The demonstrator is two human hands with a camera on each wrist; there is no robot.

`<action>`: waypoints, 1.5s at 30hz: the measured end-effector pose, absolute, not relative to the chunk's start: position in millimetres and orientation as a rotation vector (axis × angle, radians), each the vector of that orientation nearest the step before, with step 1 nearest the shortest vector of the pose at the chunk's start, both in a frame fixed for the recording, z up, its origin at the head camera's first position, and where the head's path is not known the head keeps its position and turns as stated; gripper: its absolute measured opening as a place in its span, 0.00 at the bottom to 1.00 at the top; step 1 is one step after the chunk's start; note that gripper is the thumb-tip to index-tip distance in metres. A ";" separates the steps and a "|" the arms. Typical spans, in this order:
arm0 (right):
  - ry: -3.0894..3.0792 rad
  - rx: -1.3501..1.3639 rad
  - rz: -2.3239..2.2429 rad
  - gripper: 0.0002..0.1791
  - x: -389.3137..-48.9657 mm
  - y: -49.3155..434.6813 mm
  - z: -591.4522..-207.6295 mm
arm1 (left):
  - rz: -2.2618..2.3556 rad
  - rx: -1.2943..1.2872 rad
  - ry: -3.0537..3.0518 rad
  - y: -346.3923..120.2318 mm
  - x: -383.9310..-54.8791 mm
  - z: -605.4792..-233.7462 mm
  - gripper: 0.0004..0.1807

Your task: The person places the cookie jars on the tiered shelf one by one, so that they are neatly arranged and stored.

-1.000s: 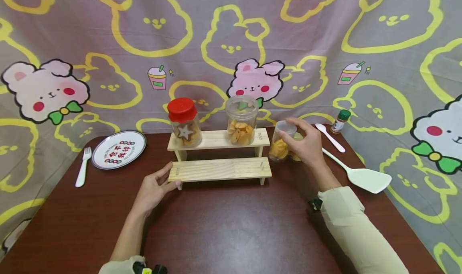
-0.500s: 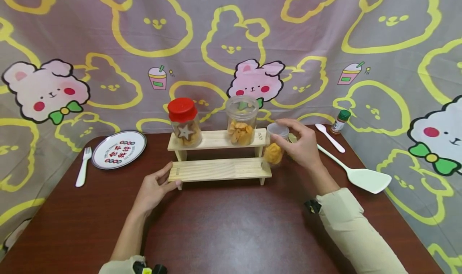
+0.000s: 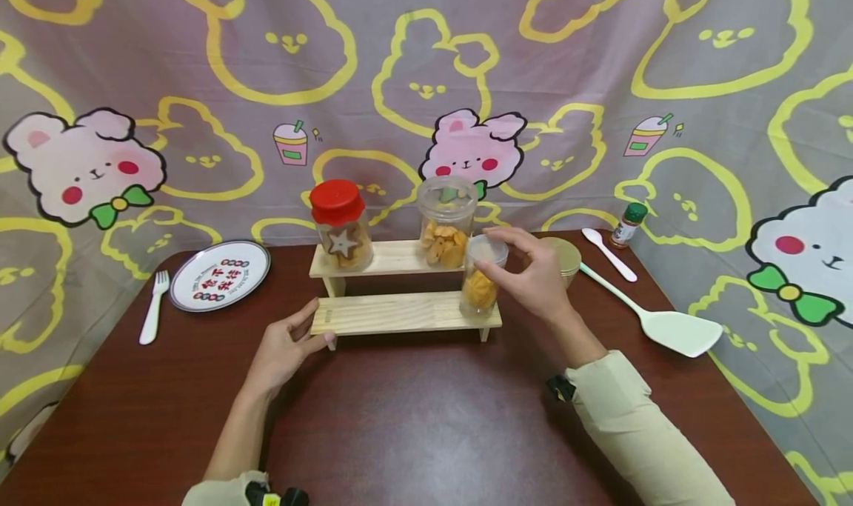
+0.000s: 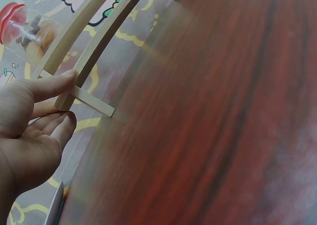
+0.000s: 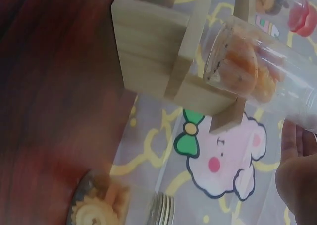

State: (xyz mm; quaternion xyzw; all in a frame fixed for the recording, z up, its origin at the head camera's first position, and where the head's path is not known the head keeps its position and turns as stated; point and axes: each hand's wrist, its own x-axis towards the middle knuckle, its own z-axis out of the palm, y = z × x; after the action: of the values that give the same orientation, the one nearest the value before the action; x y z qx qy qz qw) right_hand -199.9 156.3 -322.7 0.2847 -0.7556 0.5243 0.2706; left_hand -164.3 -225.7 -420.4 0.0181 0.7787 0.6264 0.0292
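My right hand (image 3: 536,280) pinches the top of a small clear jar (image 3: 481,291) of yellow-orange biscuits. The jar is upright at the right end of the two-step wooden rack's lower shelf (image 3: 393,315); whether its base touches the wood I cannot tell. In the right wrist view the jar (image 5: 262,71) lies across the upper right. My left hand (image 3: 283,350) grips the lower shelf's left end, thumb on one face and fingers on the other in the left wrist view. On the upper shelf stand a red-topped cookie jar (image 3: 340,235) and a wide clear jar (image 3: 444,232).
A gold-lidded jar (image 3: 563,260) stands just behind my right hand. Farther right lie a white spatula (image 3: 680,332), a white spoon (image 3: 609,254) and a green-capped bottle (image 3: 628,226). Left are a plate (image 3: 220,276) and a white fork (image 3: 155,310). A patterned curtain (image 3: 373,61) hangs behind.
My right hand has carried the small jar leftward from the table beside the rack to the lower shelf's right end, uncovering the gold-lidded jar. My left hand stays on the shelf.
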 end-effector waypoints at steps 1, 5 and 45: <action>-2.033 0.773 1.415 0.22 -199.6 154.4 -323.3 | 1.929 0.055 2.405 -225.9 -164.3 -420.5 0.42; -2.030 0.798 1.467 0.22 -198.5 147.1 -325.1 | 1.921 0.051 2.407 -226.2 -163.8 -420.8 0.42; -2.051 0.951 1.464 0.28 -217.0 106.5 -366.3 | 1.933 0.049 2.392 -225.6 -164.7 -419.3 0.42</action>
State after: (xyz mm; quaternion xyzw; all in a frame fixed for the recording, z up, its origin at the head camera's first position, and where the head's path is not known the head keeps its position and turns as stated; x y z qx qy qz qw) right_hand -217.0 106.5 -366.3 0.3442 -0.7425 0.5298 0.2223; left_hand -164.7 -225.6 -419.3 0.0158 0.7773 0.6280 0.0330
